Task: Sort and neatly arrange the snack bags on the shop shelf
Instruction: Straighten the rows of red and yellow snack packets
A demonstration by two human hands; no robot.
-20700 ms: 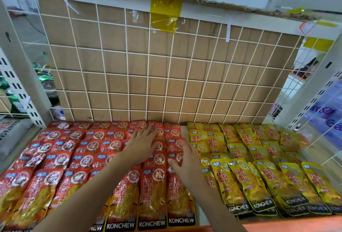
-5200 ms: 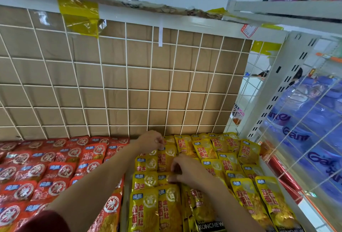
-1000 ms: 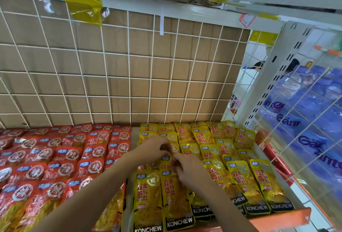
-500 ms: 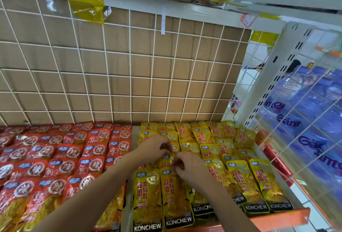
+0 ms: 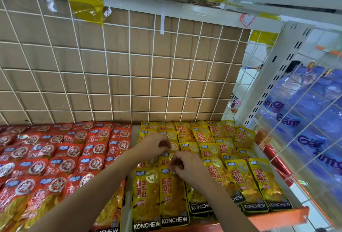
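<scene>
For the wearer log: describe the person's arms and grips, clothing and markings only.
Both arms are bare as far as the picture shows: no sleeve reaches the left forearm or the right forearm. The left grip and right grip are bare hands, with no gloves, rings, watch or wristband visible.

Shelf [image 5: 273, 219] with red bags [image 5: 61, 150], yellow bags [image 5: 240, 176]

Left hand [image 5: 154, 144] and right hand [image 5: 187, 167] pinching yellow snack bags [image 5: 240, 180], red snack bags [image 5: 61, 157] alongside, wire grid [image 5: 130, 73] behind

left hand [image 5: 155, 144], right hand [image 5: 187, 165] curled (close together)
</scene>
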